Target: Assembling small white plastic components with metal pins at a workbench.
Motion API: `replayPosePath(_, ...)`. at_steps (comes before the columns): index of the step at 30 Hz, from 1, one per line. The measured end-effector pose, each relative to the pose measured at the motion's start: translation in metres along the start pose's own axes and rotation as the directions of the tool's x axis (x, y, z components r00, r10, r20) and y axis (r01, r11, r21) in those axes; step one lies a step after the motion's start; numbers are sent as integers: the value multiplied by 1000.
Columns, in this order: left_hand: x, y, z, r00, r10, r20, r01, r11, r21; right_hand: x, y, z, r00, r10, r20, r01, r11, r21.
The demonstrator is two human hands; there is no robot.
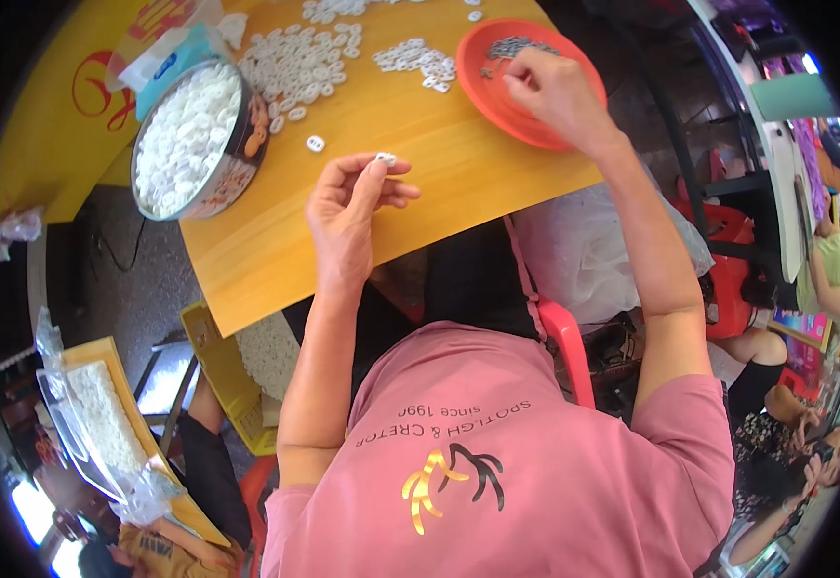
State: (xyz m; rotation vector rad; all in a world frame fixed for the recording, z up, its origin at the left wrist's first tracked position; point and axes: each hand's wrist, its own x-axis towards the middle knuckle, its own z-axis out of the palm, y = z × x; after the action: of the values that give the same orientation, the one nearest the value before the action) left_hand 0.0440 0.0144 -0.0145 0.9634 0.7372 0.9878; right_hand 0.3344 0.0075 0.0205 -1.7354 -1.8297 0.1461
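My yellow wooden counter (pixel 439 183) fills the upper middle, its near edge bare around my left hand (pixel 347 207), which pinches a small white plastic piece (pixel 386 157). A round tin of white pieces (pixel 188 140) sits upper left. My right hand (pixel 555 91) dips, fingers closed, into the orange plastic plate (pixel 497 96); its grey bits are hard to make out.

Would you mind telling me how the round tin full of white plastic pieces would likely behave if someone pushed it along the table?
The round tin is filled to the brim, so probably fairly heavy. It overhangs the table edge, so it might tip off.
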Motion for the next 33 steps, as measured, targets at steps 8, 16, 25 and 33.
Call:
replayPosePath(8, -8, 19, 11, 999, -32, 30, 37, 989, -147, -16, -79, 10, 972, 142, 186, -231, 706, 670)
replayPosePath(16, -21, 27, 13, 999, 16, 52, -12, 996, -89, -31, -122, 39, 942, 172, 288, -326, 265, 908)
replayPosePath(25, -27, 35, 12, 996, 75, 53, -72, 996, -57, -33, -135, 38, 946, 146, 288, -320, 295, 900)
replayPosePath(33, -26, 34, 8, 997, 61, 52, -59, 998, -37, -32, -134, 41, 965, 122, 231, -261, 428, 865)
